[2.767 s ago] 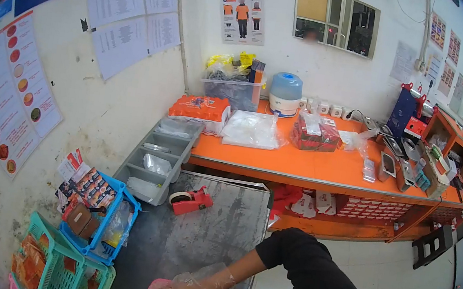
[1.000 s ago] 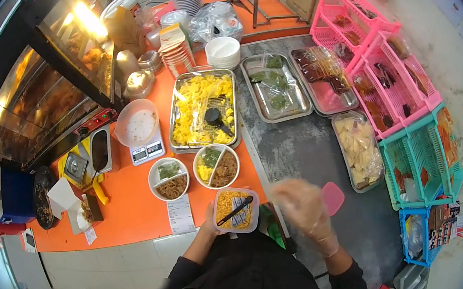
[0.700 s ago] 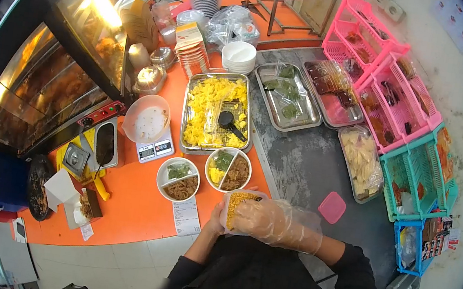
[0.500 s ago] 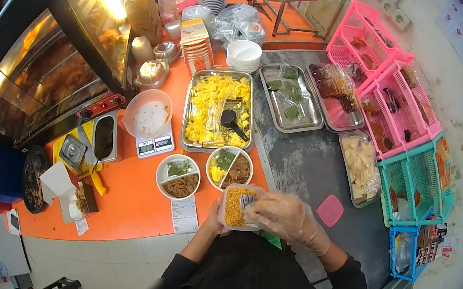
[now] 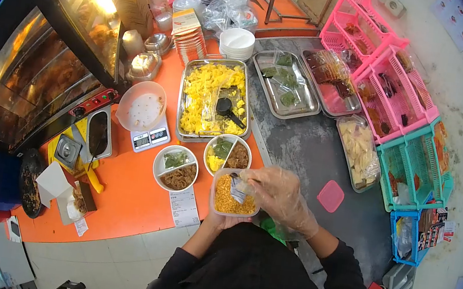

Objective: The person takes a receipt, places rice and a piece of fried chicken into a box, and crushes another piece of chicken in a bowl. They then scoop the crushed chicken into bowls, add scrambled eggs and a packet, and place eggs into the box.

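Observation:
My left hand (image 5: 220,221) supports a clear plastic container (image 5: 213,205) from below, close in front of my body. Golden-orange crumbs (image 5: 225,201) fill much of it. My right hand (image 5: 280,193), in a clear plastic glove, is over the container's right side with fingers pinched together. Below those fingertips a small shiny silver-and-dark piece (image 5: 238,194) reaches into the crumbs; I cannot tell its kind. Just beyond are two white divided bowls: the left bowl (image 5: 156,165) has greens and brown meat, the right bowl (image 5: 251,160) has scrambled egg, greens and meat.
A tray of scrambled egg (image 5: 196,102) with a black-handled scoop lies behind the bowls. A receipt (image 5: 184,208) and a kitchen scale (image 5: 150,138) are to the left. Rightward are a pink lid (image 5: 330,196), a tray of bagged greens (image 5: 306,109) and pink baskets (image 5: 388,89).
The container now sits slightly further left and more of its crumbs show. My right hand has moved a little up and left, and the shiny piece has shifted down-left with it.

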The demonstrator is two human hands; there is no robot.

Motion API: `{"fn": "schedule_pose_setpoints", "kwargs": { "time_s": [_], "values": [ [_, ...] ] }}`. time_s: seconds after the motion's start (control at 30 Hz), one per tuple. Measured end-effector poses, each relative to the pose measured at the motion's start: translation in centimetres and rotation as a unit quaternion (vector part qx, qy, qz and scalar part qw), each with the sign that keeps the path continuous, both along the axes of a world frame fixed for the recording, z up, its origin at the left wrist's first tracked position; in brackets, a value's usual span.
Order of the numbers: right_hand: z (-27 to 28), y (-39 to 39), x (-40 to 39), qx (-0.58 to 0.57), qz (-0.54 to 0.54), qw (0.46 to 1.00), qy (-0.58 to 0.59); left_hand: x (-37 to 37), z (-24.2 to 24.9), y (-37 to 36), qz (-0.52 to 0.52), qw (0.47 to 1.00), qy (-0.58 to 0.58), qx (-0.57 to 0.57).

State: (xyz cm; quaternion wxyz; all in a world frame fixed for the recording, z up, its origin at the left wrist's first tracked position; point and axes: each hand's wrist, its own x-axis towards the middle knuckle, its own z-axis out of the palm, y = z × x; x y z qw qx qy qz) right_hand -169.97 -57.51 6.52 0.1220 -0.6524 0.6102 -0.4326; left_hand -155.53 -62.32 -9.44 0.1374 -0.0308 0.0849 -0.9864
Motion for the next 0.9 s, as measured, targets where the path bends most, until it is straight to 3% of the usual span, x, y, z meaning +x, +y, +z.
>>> {"fn": "schedule_pose_setpoints", "kwargs": {
  "time_s": [0.07, 0.2, 0.27, 0.3, 0.37, 0.4, 0.47, 0.63, 0.77, 0.83, 0.87, 0.9],
  "values": [
    [-0.4, -0.7, -0.3, -0.004, 0.012, 0.999, -0.032, -0.2, 0.5, -0.2, -0.02, 0.999, 0.028, -0.014],
    [0.5, -0.3, -0.9, -0.092, 0.024, 0.995, 0.01, 0.0, 1.0, -0.4, -0.016, 0.999, 0.005, -0.035],
    [1.1, 0.6, -1.1, -0.121, 0.022, 0.992, 0.001, 0.1, 1.3, -0.1, 0.055, 0.985, -0.101, -0.13],
    [1.0, 1.4, -1.0, -0.146, 0.016, 0.989, 0.026, 0.3, 0.9, -0.1, 0.056, 0.985, -0.101, -0.129],
    [0.8, 2.6, -0.7, -0.172, 0.012, 0.984, 0.049, 0.8, 0.4, -0.5, 0.043, 0.989, 0.002, -0.143],
    [0.5, 3.0, -0.6, -0.121, 0.057, 0.991, 0.023, 1.0, 0.7, -0.4, 0.043, 0.989, 0.002, -0.143],
    [-0.2, 3.3, -0.2, -0.068, 0.102, 0.992, -0.005, 1.3, 1.5, -0.1, 0.066, 0.977, -0.11, -0.17],
    [-0.3, 3.4, 0.2, -0.045, 0.206, 0.968, 0.139, 1.5, 1.6, 0.5, 0.074, 0.941, -0.198, -0.265],
    [-1.5, 4.2, 0.9, -0.008, 0.144, 0.982, 0.124, 1.7, 1.9, 0.8, 0.045, 0.924, -0.255, -0.281],
    [-1.2, 4.1, 1.5, 0.189, -0.038, 0.975, -0.113, 1.7, 1.9, 0.9, 0.042, 0.929, -0.257, -0.265],
    [-1.4, 3.9, 1.7, 0.19, -0.039, 0.974, -0.114, 1.7, 1.8, 1.0, 0.041, 0.933, -0.257, -0.25],
    [-1.6, 3.6, 1.9, 0.219, -0.082, 0.927, -0.292, 1.7, 1.7, 1.0, 0.039, 0.933, -0.258, -0.248]
  ]
}}
